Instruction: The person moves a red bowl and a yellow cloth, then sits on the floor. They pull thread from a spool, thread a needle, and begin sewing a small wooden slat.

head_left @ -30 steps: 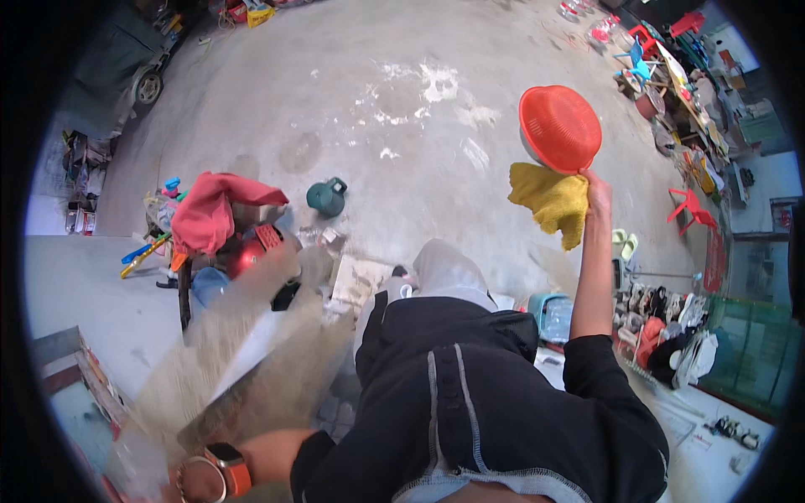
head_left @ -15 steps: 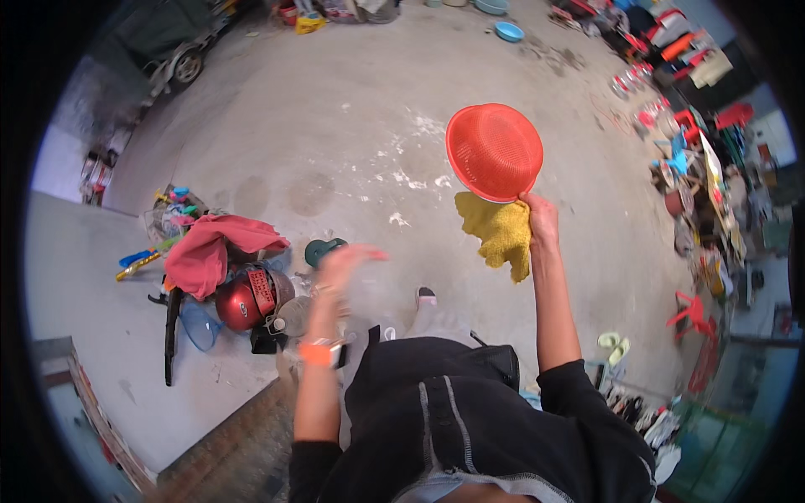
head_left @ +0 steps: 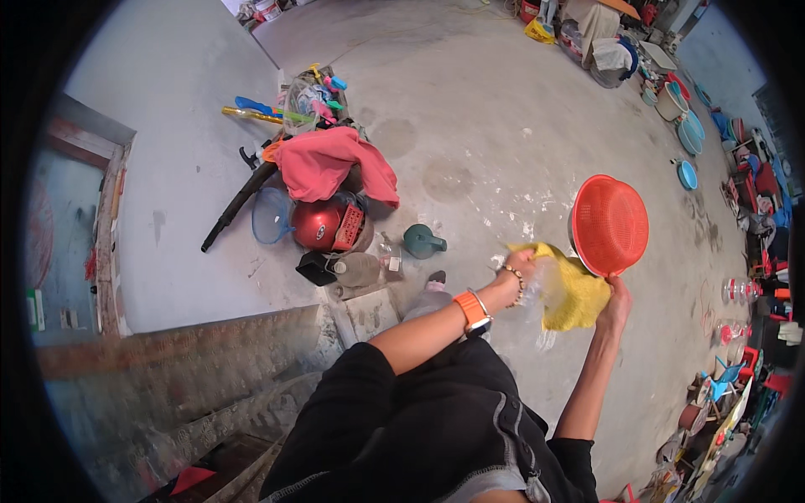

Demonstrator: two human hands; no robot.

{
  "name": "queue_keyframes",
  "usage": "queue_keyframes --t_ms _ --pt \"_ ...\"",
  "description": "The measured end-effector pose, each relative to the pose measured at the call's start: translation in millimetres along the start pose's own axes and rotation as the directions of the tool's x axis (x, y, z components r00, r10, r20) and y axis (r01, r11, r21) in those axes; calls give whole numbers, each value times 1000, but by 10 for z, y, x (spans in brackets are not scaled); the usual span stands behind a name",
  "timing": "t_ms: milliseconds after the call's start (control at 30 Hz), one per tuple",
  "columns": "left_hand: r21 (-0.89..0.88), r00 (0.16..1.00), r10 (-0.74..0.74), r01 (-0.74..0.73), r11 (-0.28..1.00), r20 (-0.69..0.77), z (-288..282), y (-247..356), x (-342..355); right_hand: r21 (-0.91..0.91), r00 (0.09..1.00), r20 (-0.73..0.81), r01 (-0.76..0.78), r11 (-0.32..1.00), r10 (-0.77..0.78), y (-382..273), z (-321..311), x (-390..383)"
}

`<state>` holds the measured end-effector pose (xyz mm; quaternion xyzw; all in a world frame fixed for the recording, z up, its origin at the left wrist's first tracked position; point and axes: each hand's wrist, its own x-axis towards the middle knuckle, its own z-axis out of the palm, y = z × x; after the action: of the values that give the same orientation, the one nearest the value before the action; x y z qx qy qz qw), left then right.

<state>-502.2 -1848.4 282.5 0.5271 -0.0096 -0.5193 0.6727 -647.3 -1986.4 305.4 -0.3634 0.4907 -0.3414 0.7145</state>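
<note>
My right hand point(head_left: 616, 300) is closed on the lower rim of a red plastic colander point(head_left: 614, 222), held up with its holed base toward me. A grey edge shows along the colander's left side; what it belongs to is hidden. Below the rim hangs a yellow cloth point(head_left: 580, 298), which the same hand also pinches. My left hand point(head_left: 518, 270), with an orange-banded watch and a beaded bracelet on the wrist, is closed at the cloth's upper left corner. Something clear like thin plastic point(head_left: 543, 285) hangs by that hand, blurred.
Left of me a red helmet point(head_left: 319, 225), a pink cloth point(head_left: 335, 165), a dark green jug point(head_left: 423, 241) and a blue net point(head_left: 272, 216) crowd the floor by the wall. Basins point(head_left: 690, 134) and mixed household items line the right side. One shoe point(head_left: 437, 277) shows below.
My view has swung left. My left hand, apart from the cloth and blurred before, has come right and grips its corner. The cloth is now stretched between both hands; my right hand keeps the colander.
</note>
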Motion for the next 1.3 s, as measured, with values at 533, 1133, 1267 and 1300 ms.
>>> queue_keyframes --t_ms 533,1133,1267,1300 --pt "914 608 778 -210 349 -157 -3326 3121 455 49 992 125 -36 998 30 45 1267 470" --pt "456 208 539 -340 822 -816 -4258 2015 699 83 996 -90 -22 996 29 -189 151 680" --pt "185 695 403 -369 911 -596 -3160 1434 1536 195 989 -144 10 981 19 -237 -650 727" --pt "120 798 345 -330 936 -494 -2805 1180 1760 223 986 -168 40 974 -2 -254 -922 734"
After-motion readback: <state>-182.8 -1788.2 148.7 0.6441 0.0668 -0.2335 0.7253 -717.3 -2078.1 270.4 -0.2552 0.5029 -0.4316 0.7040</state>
